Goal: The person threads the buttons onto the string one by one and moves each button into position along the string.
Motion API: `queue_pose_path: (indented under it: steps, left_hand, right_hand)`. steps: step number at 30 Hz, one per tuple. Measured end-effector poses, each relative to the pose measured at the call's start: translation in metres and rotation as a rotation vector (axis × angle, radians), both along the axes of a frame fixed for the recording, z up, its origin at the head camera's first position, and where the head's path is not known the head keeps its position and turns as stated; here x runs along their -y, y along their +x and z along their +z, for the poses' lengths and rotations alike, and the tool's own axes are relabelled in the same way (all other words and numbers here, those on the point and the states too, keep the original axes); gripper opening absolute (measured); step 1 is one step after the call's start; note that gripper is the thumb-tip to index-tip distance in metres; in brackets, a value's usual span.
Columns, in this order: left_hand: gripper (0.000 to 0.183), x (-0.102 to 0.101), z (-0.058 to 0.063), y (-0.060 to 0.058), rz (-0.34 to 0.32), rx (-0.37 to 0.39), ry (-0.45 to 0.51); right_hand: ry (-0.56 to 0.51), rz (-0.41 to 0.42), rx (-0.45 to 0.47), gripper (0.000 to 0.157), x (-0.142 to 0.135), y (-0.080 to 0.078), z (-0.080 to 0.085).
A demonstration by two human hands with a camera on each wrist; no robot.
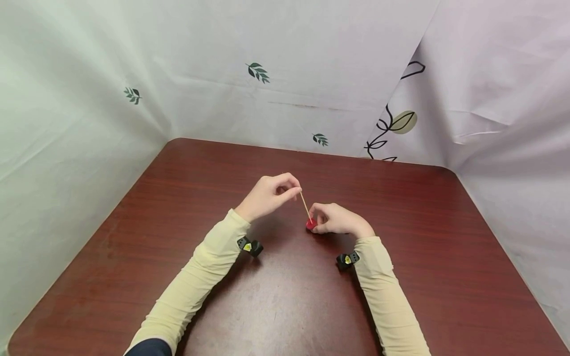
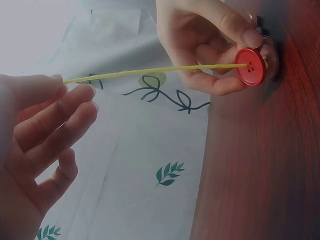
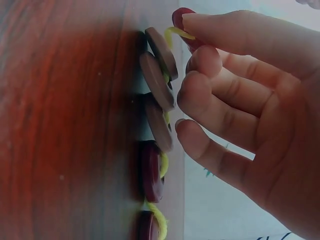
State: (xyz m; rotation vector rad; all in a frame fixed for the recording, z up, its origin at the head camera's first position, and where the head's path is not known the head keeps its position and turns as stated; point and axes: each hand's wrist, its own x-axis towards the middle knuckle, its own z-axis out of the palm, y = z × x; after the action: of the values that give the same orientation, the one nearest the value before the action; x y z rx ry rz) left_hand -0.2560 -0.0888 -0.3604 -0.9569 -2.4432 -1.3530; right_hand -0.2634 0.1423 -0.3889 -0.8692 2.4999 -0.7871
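A yellow string (image 2: 155,71) is stretched taut between both hands. My left hand (image 1: 269,196) pinches its end between thumb and forefinger, raised above the table. The string's other end passes through a hole of a red four-hole button (image 2: 251,75). With thumb and fingertip, my right hand (image 1: 337,219) holds this button by its edge, low over the table. In the right wrist view, several brownish buttons (image 3: 156,82) and dark red buttons (image 3: 151,171) are strung in a row on yellow string, beside the right hand's fingers. The head view hides that row behind the right hand.
The dark red wooden table (image 1: 271,306) stretches out around both hands. White cloth (image 1: 200,64) with leaf prints hangs behind the table and at its sides. A black strap with a small device (image 1: 251,246) sits on the left wrist, another device (image 1: 346,260) on the right.
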Motion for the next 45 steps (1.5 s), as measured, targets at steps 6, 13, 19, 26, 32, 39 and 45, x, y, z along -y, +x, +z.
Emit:
queue_pose_path:
  steps: [6, 13, 19, 26, 32, 39, 45]
  left_hand:
    - [0.005, 0.0, 0.0, 0.0, -0.002, -0.005, -0.021]
    - [0.004, -0.001, 0.0, 0.001, -0.015, 0.01, -0.032]
    - [0.004, -0.001, -0.001, 0.0, -0.011, 0.014, -0.039]
    - [0.005, -0.001, -0.002, -0.001, -0.002, 0.009, -0.058]
    - [0.005, -0.001, -0.003, -0.001, 0.004, -0.001, -0.095]
    - [0.005, 0.001, -0.002, -0.001, 0.008, -0.001, -0.113]
    - [0.005, 0.004, -0.001, -0.001, 0.011, -0.015, -0.127]
  right_hand:
    - [0.004, -0.013, 0.011, 0.022, -0.002, 0.0, 0.0]
    - [-0.015, -0.082, 0.055, 0.03, -0.014, -0.001, 0.004]
    - [-0.038, -0.096, 0.024, 0.031, -0.028, -0.004, 0.007]
    - [-0.027, -0.138, -0.005, 0.024, -0.05, -0.006, 0.008]
    - [0.05, -0.175, 0.077, 0.015, -0.08, -0.005, 0.006]
    - [0.124, -0.267, 0.155, 0.015, -0.096, -0.005, 0.004]
    - [0.133, -0.248, 0.177, 0.015, -0.093, -0.005, 0.001]
